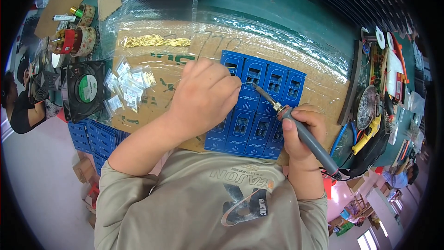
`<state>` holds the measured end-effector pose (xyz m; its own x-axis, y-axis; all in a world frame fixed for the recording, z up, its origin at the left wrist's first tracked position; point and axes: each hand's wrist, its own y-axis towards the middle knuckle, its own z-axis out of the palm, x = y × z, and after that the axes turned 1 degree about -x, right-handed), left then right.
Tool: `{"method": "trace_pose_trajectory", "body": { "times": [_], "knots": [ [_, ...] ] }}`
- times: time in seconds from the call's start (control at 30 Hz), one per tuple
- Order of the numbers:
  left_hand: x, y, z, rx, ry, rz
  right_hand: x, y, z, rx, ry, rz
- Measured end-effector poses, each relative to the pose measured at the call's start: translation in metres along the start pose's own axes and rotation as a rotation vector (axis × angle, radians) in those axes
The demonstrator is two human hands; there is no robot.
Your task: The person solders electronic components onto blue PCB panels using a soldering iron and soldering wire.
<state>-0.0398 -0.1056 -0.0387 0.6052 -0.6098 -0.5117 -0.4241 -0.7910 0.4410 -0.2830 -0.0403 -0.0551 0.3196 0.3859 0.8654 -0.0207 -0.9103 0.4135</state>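
Observation:
In front of me lies a blue circuit board panel (252, 106), divided into several identical sections with dark cutouts. My right hand (303, 129) is wrapped round the grey handle of a soldering iron (311, 141), whose tip meets the panel in an upper section. Over the panel's left part, my left hand (203, 95) is closed in a pinch. From its fingertips a thin strand of solder wire (246, 83) reaches toward the iron's tip. The back of this hand hides the pinch itself and part of the panel.
A black fan (84, 89) stands at the left beside small clear packets (127, 85). A bundle of gold wires (157, 41) lies farther back. At right are a soldering stand's round dish (367, 106) and yellow-handled tool (368, 135). Stacked panels (370, 0) rise at the far right.

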Motion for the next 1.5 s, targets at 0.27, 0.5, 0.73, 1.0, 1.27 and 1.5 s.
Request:
{"method": "trace_pose_trajectory", "body": {
  "times": [0.27,0.5,0.73,1.0,1.27,1.5],
  "knots": [
    [0.000,-0.002,-0.007,-0.013,-0.052,-0.043,0.003,-0.003,-0.004,0.025,0.056,0.020],
    [0.005,-0.018,-0.033,-0.084,0.002,-0.150,0.027,0.010,-0.008,-0.017,0.258,0.261],
    [0.007,-0.029,-0.033,-0.082,-0.019,-0.346,0.035,0.032,0.012,0.035,0.201,0.311],
    [0.013,-0.026,-0.027,-0.150,0.022,-0.210,0.008,0.019,0.020,0.014,0.061,0.122],
    [0.020,-0.023,-0.021,-0.159,0.010,-0.154,0.008,0.020,0.023,0.060,-0.007,0.099],
    [0.020,-0.022,-0.022,-0.134,-0.001,-0.144,0.007,0.020,0.024,0.044,0.016,0.093]
  ]
}}
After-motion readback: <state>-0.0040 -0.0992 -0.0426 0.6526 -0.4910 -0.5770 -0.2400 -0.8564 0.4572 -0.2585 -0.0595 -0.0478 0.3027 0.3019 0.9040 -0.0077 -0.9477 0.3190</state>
